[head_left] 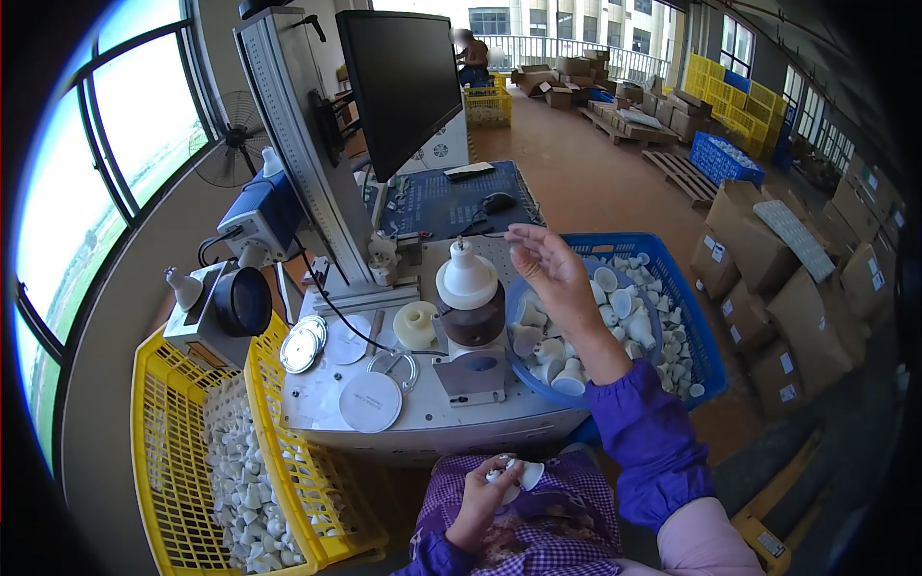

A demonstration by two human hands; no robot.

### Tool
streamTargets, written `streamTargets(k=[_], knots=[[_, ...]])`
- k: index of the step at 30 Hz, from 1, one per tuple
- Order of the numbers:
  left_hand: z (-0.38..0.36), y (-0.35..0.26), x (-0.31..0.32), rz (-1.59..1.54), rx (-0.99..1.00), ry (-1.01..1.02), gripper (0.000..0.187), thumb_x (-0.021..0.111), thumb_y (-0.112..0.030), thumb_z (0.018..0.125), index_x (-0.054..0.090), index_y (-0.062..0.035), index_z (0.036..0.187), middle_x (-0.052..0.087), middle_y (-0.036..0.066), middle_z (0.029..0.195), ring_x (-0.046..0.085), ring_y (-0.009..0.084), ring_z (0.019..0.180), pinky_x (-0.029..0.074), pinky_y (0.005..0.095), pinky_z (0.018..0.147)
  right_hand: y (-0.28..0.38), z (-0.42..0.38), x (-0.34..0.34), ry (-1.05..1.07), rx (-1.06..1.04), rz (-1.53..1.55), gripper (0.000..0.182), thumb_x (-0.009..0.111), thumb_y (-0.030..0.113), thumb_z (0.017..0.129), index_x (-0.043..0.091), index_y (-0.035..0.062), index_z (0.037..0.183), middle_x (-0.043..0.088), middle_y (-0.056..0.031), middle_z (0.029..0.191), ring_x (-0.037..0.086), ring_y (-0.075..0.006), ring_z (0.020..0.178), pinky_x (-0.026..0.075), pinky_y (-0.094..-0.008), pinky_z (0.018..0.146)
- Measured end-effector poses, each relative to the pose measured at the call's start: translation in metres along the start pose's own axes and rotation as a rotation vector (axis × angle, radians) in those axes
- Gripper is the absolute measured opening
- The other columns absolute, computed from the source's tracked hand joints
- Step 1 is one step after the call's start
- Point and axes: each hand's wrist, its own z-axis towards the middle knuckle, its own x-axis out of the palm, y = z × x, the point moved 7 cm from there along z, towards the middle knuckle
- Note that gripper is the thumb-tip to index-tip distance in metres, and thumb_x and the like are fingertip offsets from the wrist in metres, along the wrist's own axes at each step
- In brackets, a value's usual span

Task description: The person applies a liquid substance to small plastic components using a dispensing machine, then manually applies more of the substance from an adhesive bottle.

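By the pale surface (442, 415), the left hand (478, 501) grips some white cups (529, 475) and, being so full, might drop one; the right hand (559, 285) is open.

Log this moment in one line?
left hand: holding white cup-shaped parts | right hand: open, raised beside white bell-shaped piece on dark round base

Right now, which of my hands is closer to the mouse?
Your right. Your right hand is raised, open and empty, on the near side of the mouse. Your left hand is farther back, low over your lap, holding white cups.
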Motion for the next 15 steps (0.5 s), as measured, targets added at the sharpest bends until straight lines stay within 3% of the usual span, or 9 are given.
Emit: streamTargets(k=[4, 6, 7, 9, 10, 15], knots=[[-0.002, 0.009, 0.004, -0.029, -0.113, 0.022, 0.02, 0.069, -0.015, 0.085, 0.065, -0.0001, 0.097, 0.065, 0.005, 0.084, 0.061, 0.0096, 0.071, 0.05, 0.0218, 0.061, -0.022, -0.021, -0.051, 0.109, 0.235, -0.356, 0.027, 0.071, 0.023, 0.082, 0.065, 0.002, 0.098, 0.063, -0.0098, 0.109, 0.061, -0.0202, 0.096, 0.047, -0.0288, 0.079], [0.0, 0.015, 0.008, -0.022, -0.117, 0.036, 0.019, 0.069, -0.015, 0.085, 0.066, -0.0005, 0.096, 0.065, 0.005, 0.084, 0.061, 0.0099, 0.071, 0.05, 0.0219, 0.061, -0.03, -0.046, -0.05, 0.364, 0.297, -0.772, 0.03, 0.075, 0.025, 0.074, 0.068, 0.0033, 0.093, 0.063, -0.0091, 0.107, 0.057, -0.0258, 0.098, 0.045, -0.0366, 0.081], [0.0, 0.017, 0.01, -0.02, -0.122, 0.041, 0.019, 0.069, -0.015, 0.085, 0.066, -0.0005, 0.096, 0.065, 0.005, 0.084, 0.061, 0.0099, 0.071, 0.05, 0.0219, 0.061, -0.032, -0.057, -0.051, 0.359, 0.302, -0.775, 0.03, 0.075, 0.025, 0.074, 0.068, 0.0033, 0.093, 0.063, -0.0091, 0.107, 0.057, -0.0258, 0.098, 0.045, -0.0366, 0.081], [0.001, 0.017, 0.013, 0.015, -0.095, 0.05, 0.019, 0.069, -0.016, 0.085, 0.066, -0.0007, 0.097, 0.065, 0.004, 0.084, 0.061, 0.0098, 0.071, 0.049, 0.0219, 0.061, -0.034, -0.073, -0.048, 0.376, 0.144, -1.194, 0.03, 0.077, 0.027, 0.067, 0.07, 0.0059, 0.088, 0.065, -0.0086, 0.098, 0.051, -0.0258, 0.105, 0.036, -0.0399, 0.087], [0.001, 0.017, 0.015, 0.015, -0.096, 0.051, 0.019, 0.069, -0.016, 0.085, 0.066, -0.0007, 0.097, 0.065, 0.004, 0.084, 0.061, 0.0098, 0.071, 0.049, 0.0219, 0.061, -0.043, -0.078, -0.049, 0.379, 0.153, -1.225, 0.034, 0.078, 0.03, 0.065, 0.07, 0.0066, 0.089, 0.065, -0.0071, 0.098, 0.048, -0.0269, 0.108, 0.031, -0.0421, 0.089], [-0.006, 0.008, 0.014, -0.012, -0.043, 0.059, 0.022, 0.068, -0.017, 0.085, 0.065, -0.0002, 0.099, 0.065, 0.004, 0.084, 0.06, 0.0097, 0.072, 0.049, 0.022, 0.063, -0.052, -0.075, -0.05, 0.397, 0.177, -1.179, 0.031, 0.073, 0.029, 0.071, 0.07, 0.0056, 0.091, 0.065, -0.0093, 0.093, 0.051, -0.0288, 0.104, 0.032, -0.0455, 0.087]])
